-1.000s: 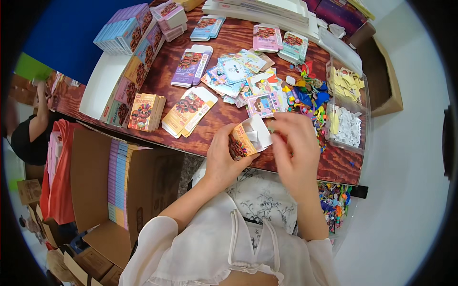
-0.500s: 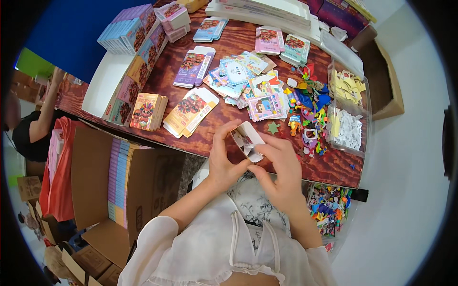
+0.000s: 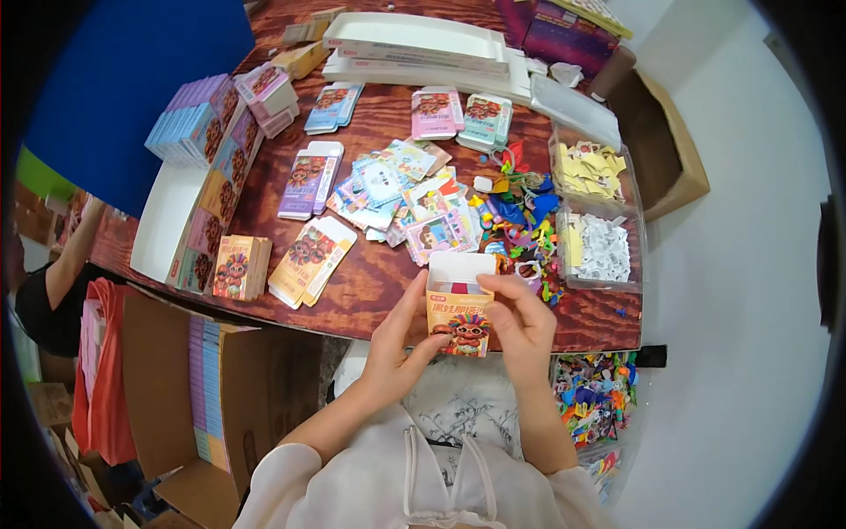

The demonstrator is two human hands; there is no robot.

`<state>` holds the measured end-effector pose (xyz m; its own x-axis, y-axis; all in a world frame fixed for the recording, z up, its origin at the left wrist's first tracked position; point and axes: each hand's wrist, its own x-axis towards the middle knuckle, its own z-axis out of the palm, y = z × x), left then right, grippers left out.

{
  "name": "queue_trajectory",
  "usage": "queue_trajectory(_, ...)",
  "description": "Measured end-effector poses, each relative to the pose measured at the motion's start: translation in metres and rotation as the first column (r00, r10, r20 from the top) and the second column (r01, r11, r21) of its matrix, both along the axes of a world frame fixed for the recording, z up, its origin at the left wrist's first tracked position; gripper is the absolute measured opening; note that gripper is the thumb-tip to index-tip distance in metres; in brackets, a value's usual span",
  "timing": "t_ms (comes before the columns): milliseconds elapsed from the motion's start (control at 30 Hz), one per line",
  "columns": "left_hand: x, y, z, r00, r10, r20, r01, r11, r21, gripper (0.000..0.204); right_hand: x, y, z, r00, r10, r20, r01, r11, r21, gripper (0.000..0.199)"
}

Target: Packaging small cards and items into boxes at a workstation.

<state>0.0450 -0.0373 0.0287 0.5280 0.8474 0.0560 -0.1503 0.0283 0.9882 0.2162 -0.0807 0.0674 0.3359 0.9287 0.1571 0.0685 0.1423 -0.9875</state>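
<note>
Upright before me, just off the table's near edge, is a small orange card box [image 3: 460, 319] with a cartoon figure on its front. Its white top flap stands up, and something coloured shows inside the opening. My left hand [image 3: 398, 346] grips the box's left side, thumb across the lower front. From the right, my right hand [image 3: 522, 324] holds the upper edge with fingers and thumb. Beyond the box lies a loose heap of picture cards [image 3: 414, 198]. Right of the heap are small colourful plastic toys [image 3: 522, 216]. Flat orange boxes [image 3: 310, 263] lie to the left.
A white display tray [image 3: 167, 216] holding packed boxes [image 3: 192, 123] stands at left. Right is a clear divided container [image 3: 601, 280] of yellow and white paper pieces. A tall carton [image 3: 273, 388] is below left; a toy bin [image 3: 595, 401] sits under the right edge. Another person's arm [image 3: 75, 251] shows far left.
The box has turned from tilted, its opening toward me, to upright with its orange front facing me. My right hand has moved up to its top edge. The view has shifted.
</note>
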Motion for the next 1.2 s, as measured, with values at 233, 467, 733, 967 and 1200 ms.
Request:
queue_trajectory(233,-0.009,0.007,-0.007,0.962,-0.247,0.114,0.262,0.954,-0.147,0.06,0.007,-0.011,-0.021,0.996,0.057,0.063,-0.059,0.998,0.035,0.022)
queue_trajectory(467,-0.002,0.009,-0.013,0.984,-0.18,0.005,0.18,0.981,-0.075,0.057,0.015,-0.009,-0.034,0.995,0.094,-0.032,-0.096,0.993,-0.072,0.023)
queue_trajectory(733,-0.006,0.012,-0.009,0.937,-0.248,-0.245,0.248,0.968,-0.029,0.072,0.01,-0.009,-0.043,0.989,0.089,-0.12,-0.111,0.975,-0.193,0.023)
queue_trajectory(967,-0.005,0.013,0.0,0.931,-0.28,-0.235,0.264,0.96,-0.097,0.079,0.022,0.0,-0.024,0.982,0.027,-0.185,-0.091,0.932,-0.351,0.012)
queue_trajectory(1200,-0.006,0.011,-0.007,0.918,-0.321,-0.234,0.293,0.945,-0.147,0.081,0.037,0.005,-0.032,0.979,0.199,-0.048,-0.204,0.927,-0.316,0.01)
